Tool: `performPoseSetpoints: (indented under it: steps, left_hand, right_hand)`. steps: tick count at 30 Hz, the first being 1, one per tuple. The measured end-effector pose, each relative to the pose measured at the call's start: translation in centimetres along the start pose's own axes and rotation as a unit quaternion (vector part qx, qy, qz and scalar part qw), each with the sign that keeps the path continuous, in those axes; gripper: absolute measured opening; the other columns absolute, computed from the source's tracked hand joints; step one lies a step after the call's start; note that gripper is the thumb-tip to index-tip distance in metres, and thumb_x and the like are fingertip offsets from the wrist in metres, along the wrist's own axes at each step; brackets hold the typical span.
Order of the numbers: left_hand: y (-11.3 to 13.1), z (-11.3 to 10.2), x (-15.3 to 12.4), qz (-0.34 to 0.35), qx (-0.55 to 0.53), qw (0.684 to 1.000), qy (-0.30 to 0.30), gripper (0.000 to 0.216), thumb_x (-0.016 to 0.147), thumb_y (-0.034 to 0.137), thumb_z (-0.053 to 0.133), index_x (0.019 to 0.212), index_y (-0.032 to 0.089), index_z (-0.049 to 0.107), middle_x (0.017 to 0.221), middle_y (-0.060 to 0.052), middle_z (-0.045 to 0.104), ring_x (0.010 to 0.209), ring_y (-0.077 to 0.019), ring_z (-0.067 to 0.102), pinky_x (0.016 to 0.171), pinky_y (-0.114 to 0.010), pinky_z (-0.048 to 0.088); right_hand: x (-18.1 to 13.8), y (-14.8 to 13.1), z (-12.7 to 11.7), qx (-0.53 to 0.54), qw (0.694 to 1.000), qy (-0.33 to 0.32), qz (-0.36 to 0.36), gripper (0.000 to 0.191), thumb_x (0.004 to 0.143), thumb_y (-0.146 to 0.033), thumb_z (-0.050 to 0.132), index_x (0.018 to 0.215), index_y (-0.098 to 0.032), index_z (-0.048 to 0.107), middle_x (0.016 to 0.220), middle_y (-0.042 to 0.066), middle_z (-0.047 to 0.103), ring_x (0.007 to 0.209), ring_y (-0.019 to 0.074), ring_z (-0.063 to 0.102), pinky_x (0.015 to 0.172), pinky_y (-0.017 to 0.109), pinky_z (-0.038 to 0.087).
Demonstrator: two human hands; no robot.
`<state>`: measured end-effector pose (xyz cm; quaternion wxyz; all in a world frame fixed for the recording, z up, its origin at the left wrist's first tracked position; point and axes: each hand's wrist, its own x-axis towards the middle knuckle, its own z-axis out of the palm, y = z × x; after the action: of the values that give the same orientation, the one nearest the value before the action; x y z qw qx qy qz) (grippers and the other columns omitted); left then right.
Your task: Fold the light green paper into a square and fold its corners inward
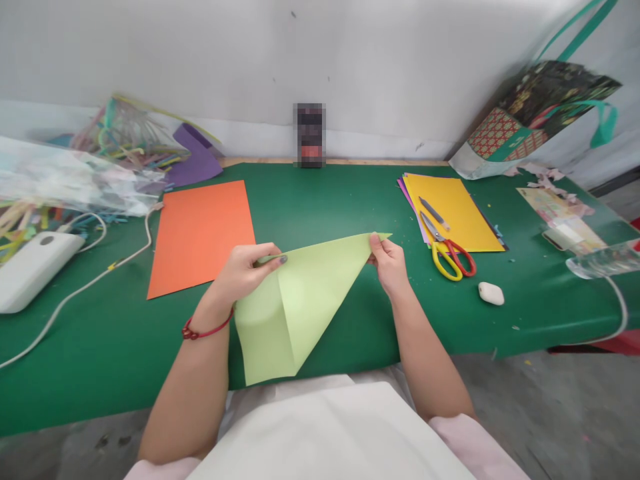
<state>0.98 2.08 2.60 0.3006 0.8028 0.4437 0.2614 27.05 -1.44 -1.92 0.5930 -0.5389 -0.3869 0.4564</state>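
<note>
1 sheet of paper (317, 293), pale yellow-green, plain, matte; at the front of the green tabletop (345, 200), stretched between both hands. Folded on a slant: triangular flap at right, its long folded side running from the right hand down to a low corner; 4-sided portion at left, faintly shaded. Flap edge straight; sharp tip projecting past the right thumb; top left margin curled over.

1 left hand (253, 267), red cord bracelet (207, 332) at the wrist: pinching the top left margin between thumb and fingers.

1 right hand (389, 265): pinching the flap near its tip, thumb uppermost.

Farther, right: 1 small white case (491, 293); 1 pair of scissors (439, 238), 1 handle yellow, 1 red, partly on a yellow sheet (463, 200) topping a stack; 1 grey cutter (435, 213) on that sheet.

Farther, left: 1 orange sheet (200, 237), flat.

Rear: 1 purple piece (193, 167), left; 1 patterned bag (505, 137), right, leaning against the pale wall (200, 53).
</note>
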Motion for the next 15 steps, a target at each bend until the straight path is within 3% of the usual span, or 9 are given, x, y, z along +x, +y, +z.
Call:
performPoseSetpoints:
  steps: [6,15]
  left_hand:
    - [-0.26,-0.05,0.00,-0.005,-0.003,1.000,0.000,0.024,0.080,0.038,0.050,0.065,0.020,0.055,0.054,0.003,0.046,0.047,-0.0101,0.035,0.043,-0.024,0.026]
    - [-0.12,-0.02,0.03,-0.020,-0.004,1.000,-0.002,0.025,0.079,0.040,0.049,0.064,0.020,0.054,0.053,0.003,0.043,0.047,-0.0101,0.033,0.043,-0.024,0.025]
  right_hand:
    - [0.11,-0.38,-0.65,0.002,0.999,-0.005,-0.035,0.046,0.073,-0.060,0.062,0.100,-0.024,0.068,0.080,0.001,0.070,0.071,0.0172,0.067,0.060,0.029,0.055]
    - [0.22,-0.56,-0.44,-0.003,0.994,0.071,-0.078,0.038,0.066,-0.059,0.068,0.067,-0.021,0.062,0.060,-0.001,0.066,0.059,0.0191,0.066,0.056,0.033,0.056]
